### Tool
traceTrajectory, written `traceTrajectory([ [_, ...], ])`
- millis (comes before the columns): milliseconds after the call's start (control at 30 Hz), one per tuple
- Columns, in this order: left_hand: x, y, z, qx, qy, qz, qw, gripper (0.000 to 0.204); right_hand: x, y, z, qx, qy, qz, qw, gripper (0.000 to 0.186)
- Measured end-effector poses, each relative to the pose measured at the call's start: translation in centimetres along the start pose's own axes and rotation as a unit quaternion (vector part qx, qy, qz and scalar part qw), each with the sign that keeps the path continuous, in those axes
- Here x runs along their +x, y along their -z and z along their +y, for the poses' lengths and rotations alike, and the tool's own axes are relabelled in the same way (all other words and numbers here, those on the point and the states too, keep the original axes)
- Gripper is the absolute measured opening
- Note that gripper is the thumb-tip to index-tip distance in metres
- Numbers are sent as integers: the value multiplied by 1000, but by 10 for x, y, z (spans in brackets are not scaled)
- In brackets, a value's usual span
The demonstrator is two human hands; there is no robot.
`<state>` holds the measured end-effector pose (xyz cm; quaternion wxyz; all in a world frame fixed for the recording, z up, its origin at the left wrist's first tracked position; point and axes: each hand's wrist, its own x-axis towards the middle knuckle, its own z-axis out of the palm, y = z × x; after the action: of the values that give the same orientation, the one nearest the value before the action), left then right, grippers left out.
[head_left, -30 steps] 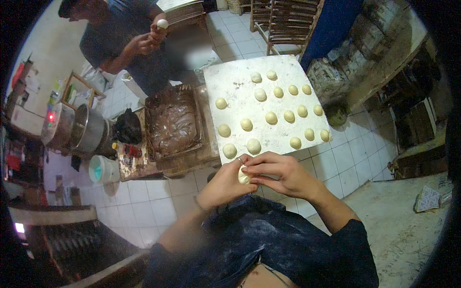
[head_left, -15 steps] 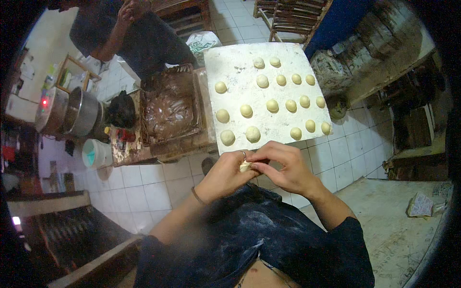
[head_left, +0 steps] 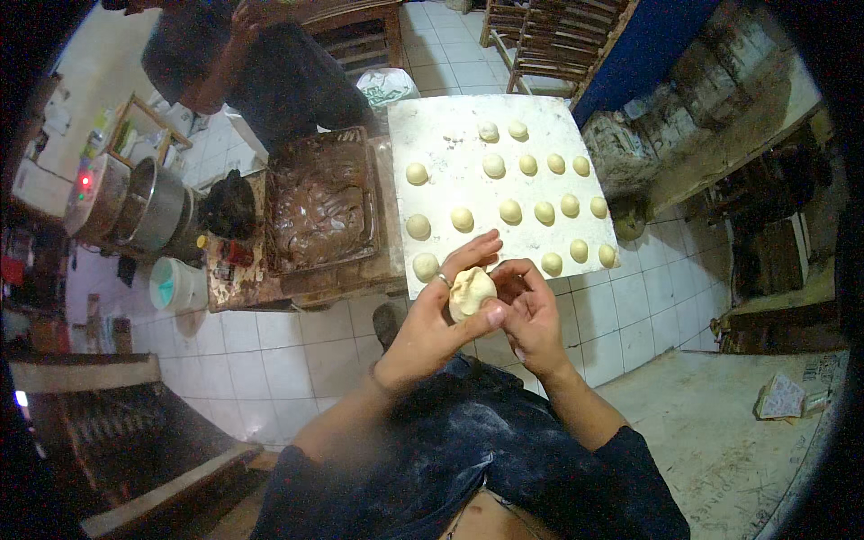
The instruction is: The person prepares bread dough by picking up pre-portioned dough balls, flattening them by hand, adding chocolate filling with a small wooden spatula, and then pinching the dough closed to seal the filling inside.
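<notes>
In front of my chest, just off the near edge of a white floured board (head_left: 441, 117), I hold a pale dough ball (head_left: 472, 293) with a creased, gathered top. My left hand (head_left: 430, 326) cups it from the left, its fingers behind and its thumb across the near side. At the dough's right side, my right hand (head_left: 533, 322) grips with curled fingers, partly hiding that edge. Several smooth dough balls (head_left: 510, 212) rest in loose rows on the board; one large ball (head_left: 425, 265) lies just beyond my left hand.
Left of the board, a tray of brown chocolate-like paste (head_left: 319, 207) sits on a worn table. Another person (head_left: 297, 81) stands behind it. Further left are a metal pot (head_left: 151, 207) and a white bucket (head_left: 177, 286). A pale surface (head_left: 711, 441) lies at my lower right.
My hands have opened out from a tight pinch, and the dough ball between them now shows its creased top. The right hand has shifted left and my view has tilted slightly.
</notes>
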<state>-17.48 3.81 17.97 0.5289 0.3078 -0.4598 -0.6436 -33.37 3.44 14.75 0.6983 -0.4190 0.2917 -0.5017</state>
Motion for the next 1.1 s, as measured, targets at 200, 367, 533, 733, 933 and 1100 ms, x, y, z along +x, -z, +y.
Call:
traceTrajectory([
  [200, -7, 12, -4, 46, -59, -73, 995, 26, -12, -1, -1, 30, -83, -17, 996, 59],
  [367, -11, 8, -15, 17, -89, 35, 995, 48, -12, -13, -1, -79, -10, -43, 996, 48],
  [533, -18, 8, -6, -41, -36, 19, 998, 43, -10, -18, 6, -99, 2, -12, 995, 40],
  [733, -24, 23, 5, -63, -34, -90, 993, 42, -18, -9, 13, 7, -85, -44, 995, 37],
  [933, -22, 31, -9, 17, -91, 8, 996, 41, -15, -30, 10, -81, 16, 4, 997, 46],
  [1100, -20, 29, -5, 3, -66, 34, 997, 63, -6, -30, 18, -108, -6, 1, 994, 42],
])
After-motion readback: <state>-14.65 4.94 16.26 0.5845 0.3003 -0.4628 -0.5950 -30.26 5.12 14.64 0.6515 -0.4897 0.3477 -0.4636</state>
